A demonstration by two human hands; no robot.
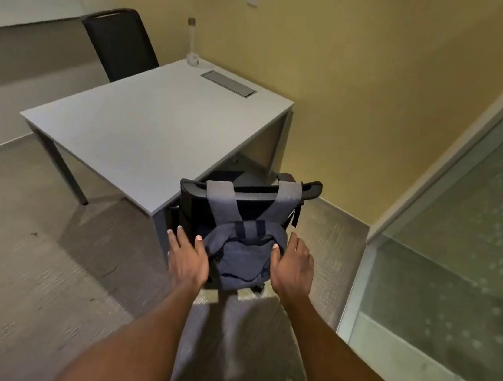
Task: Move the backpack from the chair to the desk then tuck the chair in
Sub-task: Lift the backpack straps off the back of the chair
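Note:
A blue-grey backpack [240,257] hangs by its two straps over the backrest of a black chair [198,196], which stands at the near right corner of a white desk [143,132]. My left hand [188,257] is at the pack's left side and my right hand [293,266] at its right side. Both hands have their fingers spread, close to or just touching the fabric, and neither has closed on it. The chair's seat and base are mostly hidden behind the backpack and the backrest.
A second black chair [121,43] stands at the desk's far side. On the desk are a grey cable hatch [228,83] and a slim clear stand [192,53] near the yellow wall. A frosted glass partition [458,247] runs along the right. Carpet covers the floor.

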